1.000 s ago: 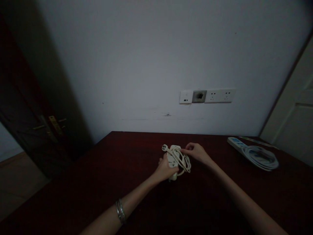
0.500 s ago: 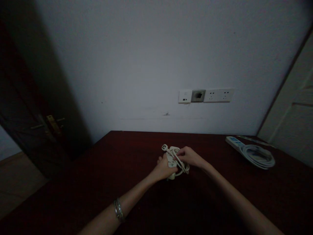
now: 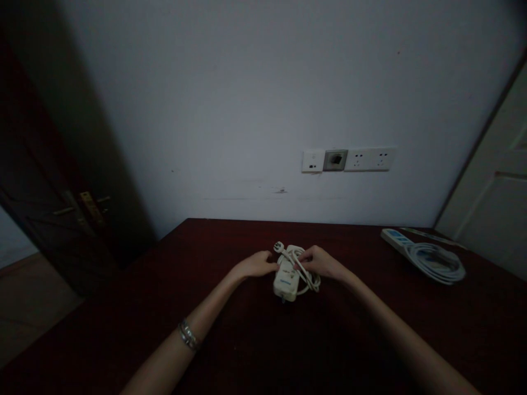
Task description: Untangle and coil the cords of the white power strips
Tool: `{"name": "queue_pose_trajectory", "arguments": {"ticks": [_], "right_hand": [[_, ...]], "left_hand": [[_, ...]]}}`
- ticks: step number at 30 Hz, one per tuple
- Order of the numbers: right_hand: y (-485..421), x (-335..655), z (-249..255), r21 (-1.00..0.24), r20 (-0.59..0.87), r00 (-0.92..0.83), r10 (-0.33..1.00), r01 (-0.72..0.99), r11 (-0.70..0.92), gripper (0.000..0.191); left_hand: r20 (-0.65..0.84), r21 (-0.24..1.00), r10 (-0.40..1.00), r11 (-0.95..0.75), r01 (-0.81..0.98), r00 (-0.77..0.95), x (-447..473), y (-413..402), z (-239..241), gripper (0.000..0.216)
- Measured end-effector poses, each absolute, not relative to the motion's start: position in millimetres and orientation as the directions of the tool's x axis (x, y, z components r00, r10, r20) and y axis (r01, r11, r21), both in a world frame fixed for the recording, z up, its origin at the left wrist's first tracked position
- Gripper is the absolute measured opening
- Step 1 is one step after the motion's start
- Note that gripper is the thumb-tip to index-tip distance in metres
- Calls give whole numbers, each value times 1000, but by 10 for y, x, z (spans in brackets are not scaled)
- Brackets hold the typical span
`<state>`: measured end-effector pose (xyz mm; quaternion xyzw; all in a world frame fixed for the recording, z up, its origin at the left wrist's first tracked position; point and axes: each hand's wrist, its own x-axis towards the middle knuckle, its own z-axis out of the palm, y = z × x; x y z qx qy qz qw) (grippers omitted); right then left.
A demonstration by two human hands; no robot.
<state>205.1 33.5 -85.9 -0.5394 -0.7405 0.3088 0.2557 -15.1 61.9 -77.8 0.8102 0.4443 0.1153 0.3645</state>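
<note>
A white power strip (image 3: 286,282) stands tilted above the dark red table, its lower end toward me. Its white cord (image 3: 308,278) is bundled in loops along the right side, and the round plug (image 3: 279,247) sticks out at the upper left. My right hand (image 3: 323,262) pinches the cord loops against the strip from the right. At the left edge is my left hand (image 3: 257,264), thumb touching or close to the strip and fingers apart from the thumb near the plug. A silver bracelet (image 3: 188,334) circles my left wrist.
The dark red table (image 3: 197,247) meets a pale wall with a row of sockets (image 3: 366,159). At the right lies another power strip (image 3: 395,238) with a coiled white cable (image 3: 440,263). A dark door (image 3: 45,208) is on the left.
My left hand has let go of the strip's lower part and moved up and left to its edge, uncovering the lower end. My right hand stays on the cord.
</note>
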Motion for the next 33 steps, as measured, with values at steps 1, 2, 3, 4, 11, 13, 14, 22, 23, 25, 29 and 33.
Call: {"name": "queue_pose_trajectory", "arguments": {"ticks": [1, 2, 3, 4, 11, 13, 14, 22, 23, 25, 29, 33], "right_hand": [[338, 2061, -850, -738, 38, -297, 954, 636, 228, 28], [340, 2079, -834, -746, 34, -312, 949, 625, 232, 28], [340, 2105, -812, -755, 34, -327, 944, 611, 239, 28], [339, 2139, -785, -761, 36, -342, 939, 600, 248, 28], [304, 2337, -684, -621, 69, -428, 901, 689, 375, 36], [304, 2320, -729, -550, 93, -435, 896, 728, 410, 41], [307, 2306, -756, -511, 98, -437, 894, 749, 422, 41], [323, 2314, -775, -431, 135, -483, 865, 758, 490, 26], [323, 2317, -764, -458, 148, -494, 857, 734, 502, 23], [326, 2310, -755, -509, 184, -506, 843, 684, 522, 21], [337, 2262, -788, -584, 241, -493, 836, 614, 531, 21], [325, 2216, -801, -678, 238, -495, 836, 532, 508, 25]], "left_hand": [[-53, 694, 849, -347, 631, 525, -170, 652, -793, 48], [40, 707, 881, -358, 610, 472, -180, 676, -816, 54], [122, 727, 894, -376, 574, 431, -181, 692, -842, 62], [186, 751, 893, -398, 527, 410, -175, 701, -870, 70], [233, 918, 837, -357, 173, 494, -88, 740, -990, 69], [235, 925, 854, -344, 164, 465, -85, 763, -1005, 66], [237, 925, 861, -341, 165, 449, -88, 774, -1010, 65], [227, 900, 849, -370, 231, 478, -165, 820, -958, 58], [224, 890, 845, -381, 253, 486, -181, 830, -940, 55], [218, 876, 848, -388, 286, 484, -220, 857, -904, 50], [227, 867, 833, -409, 286, 504, -326, 919, -850, 45], [193, 857, 806, -416, 304, 559, -439, 929, -774, 46]]}}
